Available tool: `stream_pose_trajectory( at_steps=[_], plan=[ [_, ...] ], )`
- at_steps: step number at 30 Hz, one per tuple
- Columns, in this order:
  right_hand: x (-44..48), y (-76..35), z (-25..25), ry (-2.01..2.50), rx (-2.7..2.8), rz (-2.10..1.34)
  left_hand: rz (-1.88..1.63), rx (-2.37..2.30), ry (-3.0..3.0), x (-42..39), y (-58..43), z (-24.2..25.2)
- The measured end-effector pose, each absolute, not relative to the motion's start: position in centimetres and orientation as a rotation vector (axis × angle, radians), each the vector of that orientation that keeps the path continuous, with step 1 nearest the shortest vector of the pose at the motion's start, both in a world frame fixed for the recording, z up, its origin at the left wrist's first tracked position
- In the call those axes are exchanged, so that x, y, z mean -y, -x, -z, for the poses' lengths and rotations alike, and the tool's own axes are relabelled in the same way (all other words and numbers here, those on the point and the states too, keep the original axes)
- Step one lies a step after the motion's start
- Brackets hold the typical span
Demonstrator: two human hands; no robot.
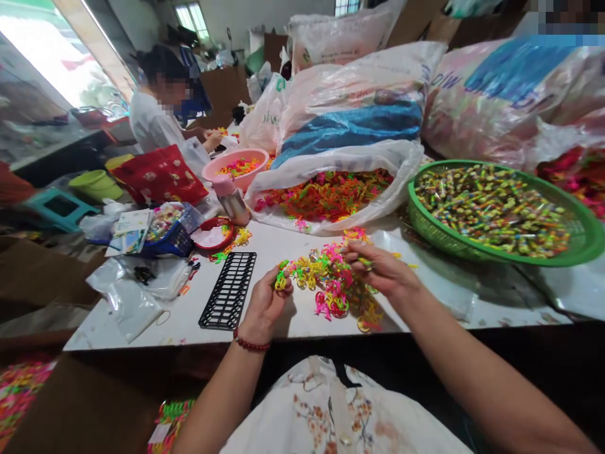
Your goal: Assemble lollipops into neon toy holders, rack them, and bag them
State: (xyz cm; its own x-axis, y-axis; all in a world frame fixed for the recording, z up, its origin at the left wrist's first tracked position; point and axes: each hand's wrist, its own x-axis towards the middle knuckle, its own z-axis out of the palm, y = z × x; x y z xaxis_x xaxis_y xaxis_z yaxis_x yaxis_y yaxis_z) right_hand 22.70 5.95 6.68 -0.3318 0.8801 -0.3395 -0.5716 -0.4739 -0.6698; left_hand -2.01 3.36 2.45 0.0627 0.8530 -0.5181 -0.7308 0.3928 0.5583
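Observation:
My left hand is closed around a small yellow-green plastic piece, held between thumb and fingers above the white table. To its right, my right hand is closed in a pinch on a small yellowish plastic piece, partly hidden by the fingers. Between and below the hands lies a loose pile of pink, yellow, green and orange plastic pieces. Left of my left hand, a black plastic rack with rows of slots lies flat.
A white sack of orange pieces lies open behind the pile. On the right stands a green basket full of small wrapped items. A thermos, a red basket and plastic bags are leftward. A co-worker sits beyond.

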Motion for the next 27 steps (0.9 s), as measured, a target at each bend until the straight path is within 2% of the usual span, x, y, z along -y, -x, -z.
stream_pose_trajectory(
  at_steps=[6, 15, 19, 27],
  plan=[
    [-3.3, -13.5, -1.8, 0.777, 0.444, -2.099, -1.333, -0.918, -0.277, -1.3, 2.3, -1.9],
    [-1.2, -11.1, -2.8, 1.042, 1.167, -1.735, -1.442, -1.028, -0.52, -0.2, 2.0, -1.8],
    [-0.5, -11.6, -2.8, 1.207, 1.182, -1.528, -1.457, -1.073, -0.644, 0.0, 1.7, -1.6],
    [-0.4, -11.9, -2.6, 1.189, 1.184, -1.561, -1.387, -1.276, -0.974, 0.6, 1.3, -1.6]
  ],
)
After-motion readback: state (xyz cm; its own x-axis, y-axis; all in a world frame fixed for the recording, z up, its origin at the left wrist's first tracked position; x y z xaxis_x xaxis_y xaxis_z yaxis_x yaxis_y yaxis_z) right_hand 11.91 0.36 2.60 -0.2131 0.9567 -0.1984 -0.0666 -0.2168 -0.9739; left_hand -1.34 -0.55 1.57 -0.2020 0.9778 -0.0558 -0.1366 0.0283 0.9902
